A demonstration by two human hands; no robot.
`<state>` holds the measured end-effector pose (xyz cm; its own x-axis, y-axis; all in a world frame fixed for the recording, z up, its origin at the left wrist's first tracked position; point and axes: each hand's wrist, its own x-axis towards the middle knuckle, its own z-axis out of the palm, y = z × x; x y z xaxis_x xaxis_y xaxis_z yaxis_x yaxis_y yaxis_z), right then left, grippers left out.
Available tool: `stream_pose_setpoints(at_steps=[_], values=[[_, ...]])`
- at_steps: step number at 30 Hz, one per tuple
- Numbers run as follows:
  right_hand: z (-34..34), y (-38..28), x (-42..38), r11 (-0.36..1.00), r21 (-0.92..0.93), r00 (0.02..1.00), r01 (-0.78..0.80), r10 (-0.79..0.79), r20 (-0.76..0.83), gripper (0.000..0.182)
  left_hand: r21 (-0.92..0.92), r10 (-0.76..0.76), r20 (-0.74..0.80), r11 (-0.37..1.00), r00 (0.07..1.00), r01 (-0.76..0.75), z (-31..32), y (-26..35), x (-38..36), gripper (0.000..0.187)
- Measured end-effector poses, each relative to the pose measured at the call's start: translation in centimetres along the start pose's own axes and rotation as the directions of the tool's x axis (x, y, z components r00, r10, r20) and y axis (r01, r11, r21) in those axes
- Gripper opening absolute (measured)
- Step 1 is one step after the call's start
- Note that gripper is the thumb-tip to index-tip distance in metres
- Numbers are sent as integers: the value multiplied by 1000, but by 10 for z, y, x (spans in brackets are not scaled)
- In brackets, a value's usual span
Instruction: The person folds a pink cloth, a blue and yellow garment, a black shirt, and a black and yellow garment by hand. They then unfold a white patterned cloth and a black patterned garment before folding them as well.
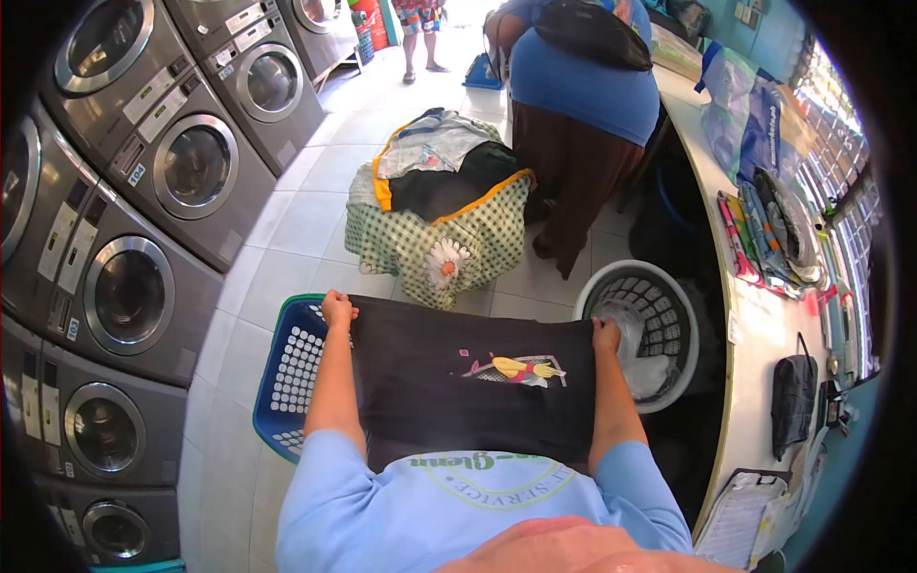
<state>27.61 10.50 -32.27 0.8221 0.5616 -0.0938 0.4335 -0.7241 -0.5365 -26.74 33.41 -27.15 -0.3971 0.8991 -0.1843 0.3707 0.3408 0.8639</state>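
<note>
A black cloth (420, 368) with a yellow and pink cartoon print is stretched out in front of my body. At its far left corner, my left hand (338, 309) is closed on the edge. My right hand (606, 336) grips the far right corner, so the far edge is pulled nearly straight. Under the left side stands a blue laundry basket (277, 382), partly covered by the cloth and my left arm. Close beside my right hand is a round white basket (681, 377) with whitish plastic inside. The cloth's near edge is hidden against my shirt.
Beyond the cloth is a heap of laundry under a green checked cloth (420, 253). A person in a blue top (583, 86) bends beside it. Stacked machines (129, 296) line the left. The right-hand counter (702, 143) holds folded clothes (778, 229) and a black pouch (793, 401).
</note>
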Motion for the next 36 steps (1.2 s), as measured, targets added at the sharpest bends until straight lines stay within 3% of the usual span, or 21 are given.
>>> stream_pose_setpoints(at_steps=[4,7,10,11,13,15,16,17,20,23,25,28,30,31,33,35,36], values=[[-6,-7,-4,999,-26,993,38,-41,-111,34,-2,-102,-51,995,993,102,7,-4,6,13],[-17,-16,-13,1000,16,995,0,1,-95,35,-53,-126,-46,991,991,124,10,-7,3,12],[-4,-6,-3,993,-59,980,101,-109,-169,36,-237,-125,-2,964,992,121,14,-21,22,11],[-1,-2,0,985,22,972,170,-164,-166,37,-243,-86,-17,967,996,80,17,-32,35,15],[19,18,20,964,140,961,224,-195,-197,39,-261,-16,99,964,995,41,7,-35,43,19],[14,22,31,947,287,990,143,-140,-33,27,-381,-71,231,911,970,157,-3,-28,44,14],[23,28,40,885,463,998,53,-66,10,11,-369,-92,282,908,955,197,-10,-22,40,14],[22,29,40,817,573,995,67,-96,20,9,-374,-115,298,899,948,226,-14,-13,36,15],[-11,5,27,522,838,972,158,-234,-38,25,-450,-75,368,858,927,248,-33,2,17,16],[-71,-24,-6,439,886,943,151,-332,3,35,-584,-5,385,774,923,247,-54,4,-3,12],[-103,-18,-23,422,905,948,47,-305,92,34,-677,87,413,695,907,242,-70,3,-14,10],[-145,21,-64,435,900,944,-19,-289,160,30,-804,251,424,546,870,234,-106,-23,-48,9],[-158,77,-94,499,862,939,-87,-248,238,31,-837,220,412,474,884,272,-126,-52,-77,5],[-162,96,-115,557,822,919,-120,-250,304,30,-788,241,461,555,854,268,-132,-76,-84,8],[-170,108,-155,723,657,848,-211,-198,491,27,-460,-166,502,780,849,424,-135,-87,-102,12],[-181,80,-192,819,531,782,-217,-179,596,23,-168,-39,395,979,918,114,-121,-100,-109,16],[-179,76,-201,802,556,807,-219,-172,565,23,-2,50,364,999,930,-52,-112,-104,-112,18]])
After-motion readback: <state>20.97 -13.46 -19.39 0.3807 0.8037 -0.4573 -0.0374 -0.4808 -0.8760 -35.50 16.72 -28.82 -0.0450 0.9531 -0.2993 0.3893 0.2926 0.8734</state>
